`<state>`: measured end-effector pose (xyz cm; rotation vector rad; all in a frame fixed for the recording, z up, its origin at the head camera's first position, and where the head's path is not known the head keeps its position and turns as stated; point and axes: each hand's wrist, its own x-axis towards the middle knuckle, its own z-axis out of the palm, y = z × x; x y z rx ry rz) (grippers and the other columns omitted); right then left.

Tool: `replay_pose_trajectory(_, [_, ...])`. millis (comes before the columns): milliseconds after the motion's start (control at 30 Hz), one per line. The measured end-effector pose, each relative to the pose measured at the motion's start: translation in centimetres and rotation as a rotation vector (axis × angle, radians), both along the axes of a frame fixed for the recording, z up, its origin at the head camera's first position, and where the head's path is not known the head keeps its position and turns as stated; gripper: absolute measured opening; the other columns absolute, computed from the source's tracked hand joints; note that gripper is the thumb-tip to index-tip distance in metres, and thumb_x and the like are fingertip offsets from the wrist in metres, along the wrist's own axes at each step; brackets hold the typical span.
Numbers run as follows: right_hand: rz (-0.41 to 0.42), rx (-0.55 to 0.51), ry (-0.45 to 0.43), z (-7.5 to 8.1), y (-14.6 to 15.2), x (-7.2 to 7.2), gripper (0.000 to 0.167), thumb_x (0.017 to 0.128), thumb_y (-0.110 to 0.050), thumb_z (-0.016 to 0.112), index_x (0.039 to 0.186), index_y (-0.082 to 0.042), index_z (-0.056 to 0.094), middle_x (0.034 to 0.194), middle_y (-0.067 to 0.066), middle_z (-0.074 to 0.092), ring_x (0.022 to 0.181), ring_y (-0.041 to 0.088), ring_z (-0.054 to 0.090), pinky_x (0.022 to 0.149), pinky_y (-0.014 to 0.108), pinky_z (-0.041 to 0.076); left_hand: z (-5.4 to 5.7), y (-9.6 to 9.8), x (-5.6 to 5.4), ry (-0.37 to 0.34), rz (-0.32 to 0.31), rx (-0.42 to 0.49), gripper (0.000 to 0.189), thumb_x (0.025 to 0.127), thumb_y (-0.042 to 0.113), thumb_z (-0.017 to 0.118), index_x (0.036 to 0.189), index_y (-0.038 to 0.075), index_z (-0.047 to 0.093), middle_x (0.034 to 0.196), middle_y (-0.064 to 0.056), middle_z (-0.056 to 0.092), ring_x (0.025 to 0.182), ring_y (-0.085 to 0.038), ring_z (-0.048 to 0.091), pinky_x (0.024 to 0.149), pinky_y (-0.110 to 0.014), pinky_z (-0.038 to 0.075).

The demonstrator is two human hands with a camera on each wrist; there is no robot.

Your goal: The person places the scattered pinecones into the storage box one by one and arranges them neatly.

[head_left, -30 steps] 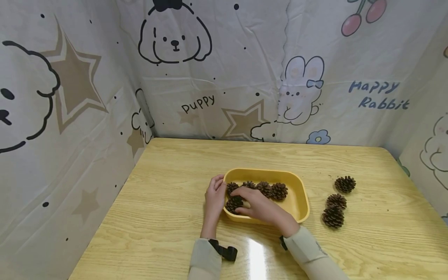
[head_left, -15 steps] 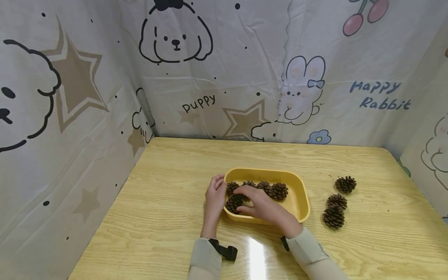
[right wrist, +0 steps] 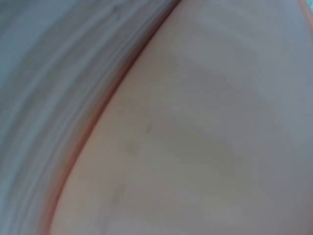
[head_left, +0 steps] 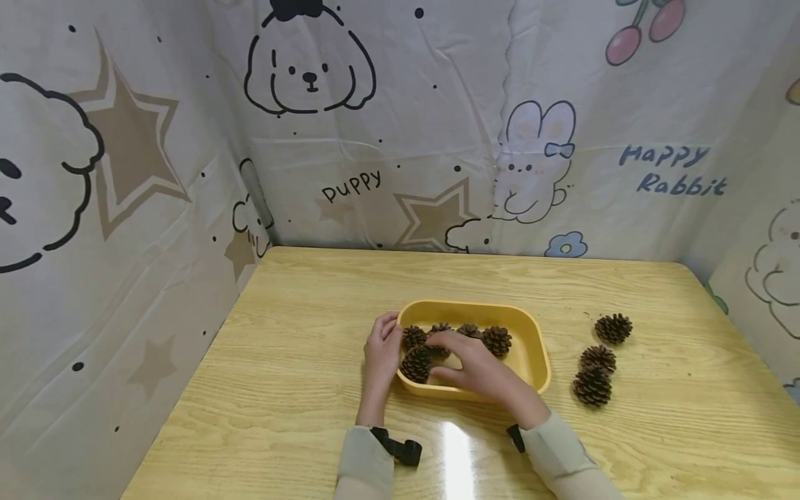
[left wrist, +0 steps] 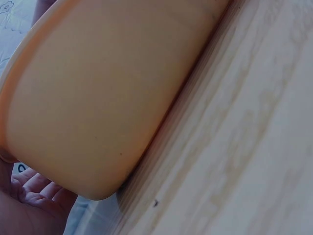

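A yellow plastic tub [head_left: 531, 354] stands on the table with several pine cones [head_left: 497, 342] inside. My left hand [head_left: 382, 351] grips its left end; in the left wrist view the fingers [left wrist: 39, 191] lie at the outer wall, by the rim. My right hand [head_left: 469, 364] reaches over the near rim, thumb and fingers spread apart with nothing pinched. Just left of its thumb sits a pine cone [head_left: 415, 364] in the near left corner. The right fingers partly hide the cones behind them. Only the tub's outer wall [right wrist: 195, 137] and table show in the right wrist view.
On the wooden table [head_left: 300, 389], right of the tub, lie three more pine cones: a far one [head_left: 613, 328], a middle one [head_left: 598, 359] and a near one [head_left: 592, 386]. A printed cloth [head_left: 375, 139] hangs behind the table and at both sides.
My right hand has let go of the pine cone in the near left corner and drawn back slightly to the right, its fingers parting. The left hand stays at the tub's end.
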<state>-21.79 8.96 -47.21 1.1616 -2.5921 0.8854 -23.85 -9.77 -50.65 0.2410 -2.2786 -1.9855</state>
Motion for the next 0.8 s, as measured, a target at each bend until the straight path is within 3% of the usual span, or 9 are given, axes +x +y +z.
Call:
replay_pose_trajectory(300, [0.001, -0.065, 0.134, -0.3, 1.6, 0.2, 0.043, 0.079, -0.013, 0.079, 0.117, 0.002, 0.064, 0.113, 0.013, 0.070, 0.101, 0.024, 0.068, 0.085, 0.034, 0.059, 0.0, 0.0, 0.0, -0.005, 0.008, 0.028, 0.032, 0.098, 0.020, 0.053, 0.129, 0.013, 0.059, 0.133, -0.014, 0.064, 0.125, -0.031, 0.060, 0.103, -0.046, 0.050])
replay_pose_trajectory(800, [-0.065, -0.104, 0.206, -0.7, 4.4, 1.0, 0.049, 0.072, -0.009, 0.083, 0.114, 0.004, 0.064, 0.110, 0.014, 0.070, 0.099, 0.027, 0.068, 0.084, 0.038, 0.059, -0.1, 0.1, 0.1, -0.002, 0.002, 0.031, 0.033, 0.099, 0.020, 0.052, 0.130, 0.012, 0.058, 0.133, -0.014, 0.063, 0.126, -0.030, 0.059, 0.104, -0.046, 0.049])
